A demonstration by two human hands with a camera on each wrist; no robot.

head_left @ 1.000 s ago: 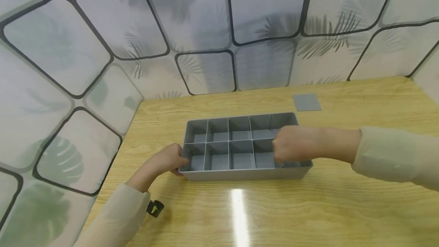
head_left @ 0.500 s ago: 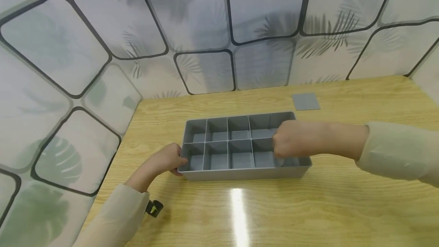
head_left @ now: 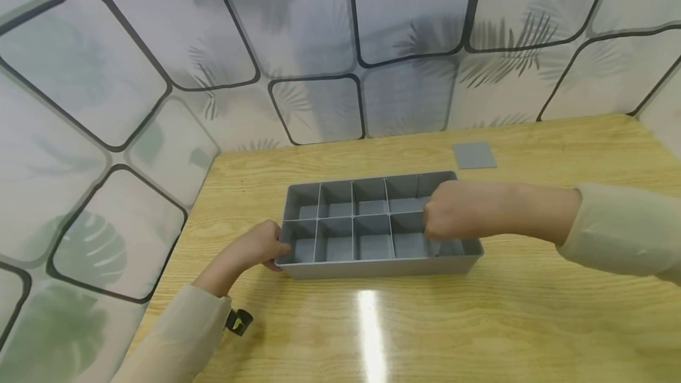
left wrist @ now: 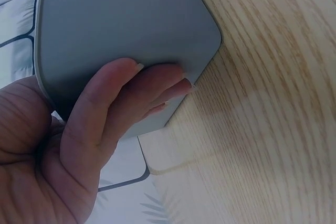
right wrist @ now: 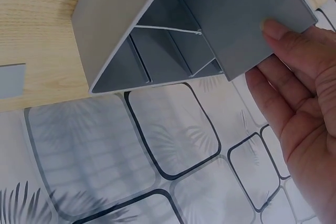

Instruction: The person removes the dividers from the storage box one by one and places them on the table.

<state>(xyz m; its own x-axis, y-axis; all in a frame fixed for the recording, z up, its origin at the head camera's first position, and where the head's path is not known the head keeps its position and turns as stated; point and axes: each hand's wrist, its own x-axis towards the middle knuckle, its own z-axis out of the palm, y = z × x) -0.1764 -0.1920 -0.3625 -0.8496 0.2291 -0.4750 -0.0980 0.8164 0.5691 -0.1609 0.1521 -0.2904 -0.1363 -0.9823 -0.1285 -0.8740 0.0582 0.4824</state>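
A long grey box [head_left: 372, 269], split by thin dividers into several compartments, sits on the table. My left hand [head_left: 260, 244] grips its left end, thumb over the rim. In the left wrist view the fingers [left wrist: 86, 114] lie along the box's outer end wall [left wrist: 126, 19]. Over the right part of the box, my right hand [head_left: 457, 208] holds a flat grey divider panel [right wrist: 247, 19]. Seen from the right wrist, the thumb lies on one face and the fingers are behind it. In the head view the hand hides most of that panel.
Behind the box, toward the right, another flat grey panel [head_left: 474, 155] lies on the wooden table [head_left: 479, 324]. A patterned curtain [head_left: 319, 34] borders the table at the back and left. A small black item [head_left: 239, 322] hangs by the left sleeve.
The right hand has risen slightly over the box, and more of the panel's lower part shows beneath it. The left hand stays on the box's left end.
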